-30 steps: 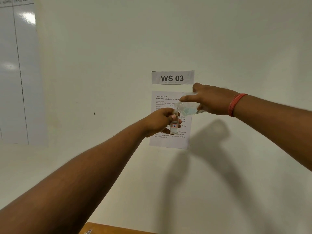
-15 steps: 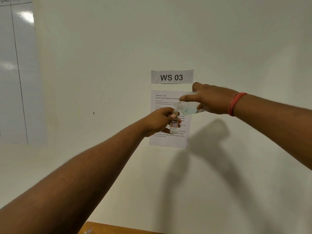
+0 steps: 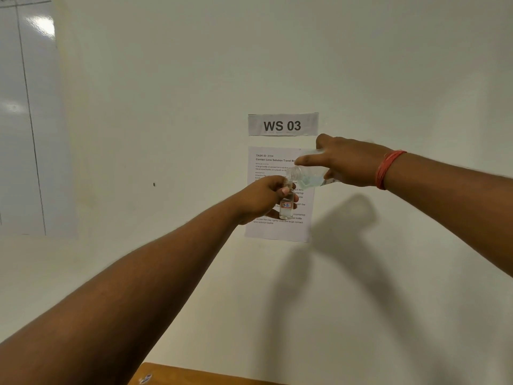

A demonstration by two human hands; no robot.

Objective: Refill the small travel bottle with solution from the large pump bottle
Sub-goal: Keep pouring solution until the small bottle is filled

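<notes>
My left hand (image 3: 262, 198) grips the small travel bottle (image 3: 286, 208), a clear vial with a red-edged label, held upright in the air in front of the wall. My right hand (image 3: 347, 161) holds the large clear bottle (image 3: 308, 176) tipped almost on its side, its open neck right over the small bottle's mouth. A little pale blue liquid lies in the lower side of the large bottle. No pump or cap is visible on either bottle. A red band circles my right wrist.
Behind the hands, a printed task sheet (image 3: 268, 229) and a "WS 03" label (image 3: 282, 125) are stuck to the white wall. A whiteboard (image 3: 19, 120) hangs at far left. A wooden table corner (image 3: 194, 375) shows at the bottom edge.
Both hands and both bottles hold nearly the same pose; the view has only shifted very slightly.
</notes>
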